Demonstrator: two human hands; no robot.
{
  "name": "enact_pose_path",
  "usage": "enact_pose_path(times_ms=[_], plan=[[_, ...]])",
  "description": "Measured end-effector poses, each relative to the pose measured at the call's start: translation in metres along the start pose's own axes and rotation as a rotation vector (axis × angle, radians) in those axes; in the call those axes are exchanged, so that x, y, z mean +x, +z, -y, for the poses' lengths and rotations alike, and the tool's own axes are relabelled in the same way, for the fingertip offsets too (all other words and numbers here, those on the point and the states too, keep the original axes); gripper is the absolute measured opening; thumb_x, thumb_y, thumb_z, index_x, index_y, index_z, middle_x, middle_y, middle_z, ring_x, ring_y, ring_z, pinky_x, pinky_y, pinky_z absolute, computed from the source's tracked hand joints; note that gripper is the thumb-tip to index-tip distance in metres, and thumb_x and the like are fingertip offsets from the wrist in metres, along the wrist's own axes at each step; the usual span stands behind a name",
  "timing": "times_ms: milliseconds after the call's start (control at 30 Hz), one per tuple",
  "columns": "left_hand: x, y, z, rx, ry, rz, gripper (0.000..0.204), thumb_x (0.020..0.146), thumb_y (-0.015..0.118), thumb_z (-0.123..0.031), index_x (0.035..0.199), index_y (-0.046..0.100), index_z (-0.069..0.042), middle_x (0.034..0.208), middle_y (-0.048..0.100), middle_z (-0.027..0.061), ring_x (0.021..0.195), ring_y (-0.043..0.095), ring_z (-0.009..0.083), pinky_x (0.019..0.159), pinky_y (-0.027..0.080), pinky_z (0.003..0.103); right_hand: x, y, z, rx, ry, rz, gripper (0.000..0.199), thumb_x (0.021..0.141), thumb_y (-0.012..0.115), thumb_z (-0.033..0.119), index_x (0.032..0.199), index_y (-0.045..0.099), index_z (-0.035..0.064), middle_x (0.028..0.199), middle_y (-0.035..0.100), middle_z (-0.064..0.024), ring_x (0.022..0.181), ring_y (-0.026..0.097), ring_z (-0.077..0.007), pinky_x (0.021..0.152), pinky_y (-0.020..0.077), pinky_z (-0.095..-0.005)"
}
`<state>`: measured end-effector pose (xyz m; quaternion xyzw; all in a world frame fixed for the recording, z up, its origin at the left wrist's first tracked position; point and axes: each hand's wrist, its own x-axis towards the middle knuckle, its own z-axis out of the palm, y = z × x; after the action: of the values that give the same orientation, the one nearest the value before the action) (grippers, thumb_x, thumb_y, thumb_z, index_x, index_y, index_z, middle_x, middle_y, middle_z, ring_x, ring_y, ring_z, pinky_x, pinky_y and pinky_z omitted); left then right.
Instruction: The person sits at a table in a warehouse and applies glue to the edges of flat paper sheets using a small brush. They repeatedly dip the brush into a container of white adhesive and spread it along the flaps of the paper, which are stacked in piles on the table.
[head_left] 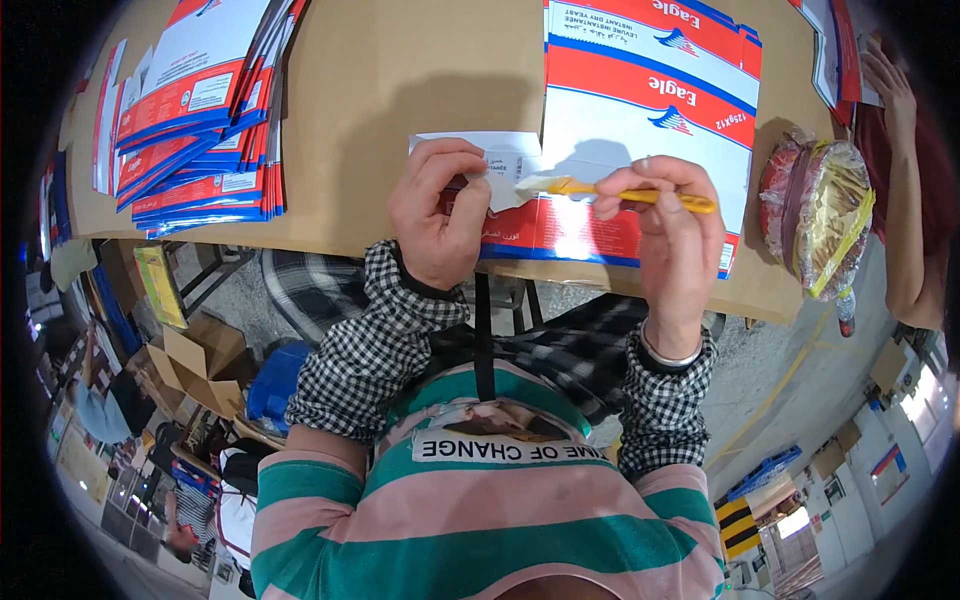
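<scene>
Cartons lie flat on the brown table (400, 90): one red, white and blue carton (640, 110) lies before the person, seemingly on another of the same kind, and a fanned stack (200, 110) too thick to count lies at the table's left end. The left hand (440, 215) is closed on the carton's near flap (490, 165), thumb and fingers pinching it. The right hand (670, 220) grips one yellow-handled brush (610, 190) narrowly between thumb and fingertips, its pale bristles touching the flap just beside the left hand. One round container wrapped in clear film (815, 215) stands at the table's right edge; its contents look yellowish, but I cannot tell what they are. Another person's arm (905, 180) reaches in beside it.
</scene>
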<state>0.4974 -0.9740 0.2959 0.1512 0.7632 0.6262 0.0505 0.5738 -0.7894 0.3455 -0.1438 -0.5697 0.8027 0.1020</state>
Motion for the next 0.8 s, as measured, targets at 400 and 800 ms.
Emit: enact_pose_path(times_ms=[400,800], plan=[[0.001,0.000,-0.003,-0.010,-0.008,0.003,0.010,0.074,0.055,0.003,0.083,0.058,0.004,0.090,0.058,0.0091,0.067,0.055,0.0127,0.059,0.044,0.022,-0.004,-0.006,0.002,-0.001,0.024,0.065,0.019,0.090,0.037,0.002,0.104,0.047,-0.0037,0.090,0.062,-0.0162,0.077,0.055,-0.0165,0.075,0.0467,-0.0307],[-0.001,0.000,-0.002,-0.016,-0.034,0.002,0.010,0.074,0.055,0.005,0.084,0.058,0.004,0.092,0.057,0.0092,0.067,0.055,0.0123,0.059,0.045,0.022,-0.004,-0.003,0.007,-0.031,-0.003,0.062,0.018,0.091,0.037,0.002,0.103,0.048,-0.0037,0.091,0.062,-0.0171,0.078,0.056,-0.0166,0.075,0.0474,-0.0307]])
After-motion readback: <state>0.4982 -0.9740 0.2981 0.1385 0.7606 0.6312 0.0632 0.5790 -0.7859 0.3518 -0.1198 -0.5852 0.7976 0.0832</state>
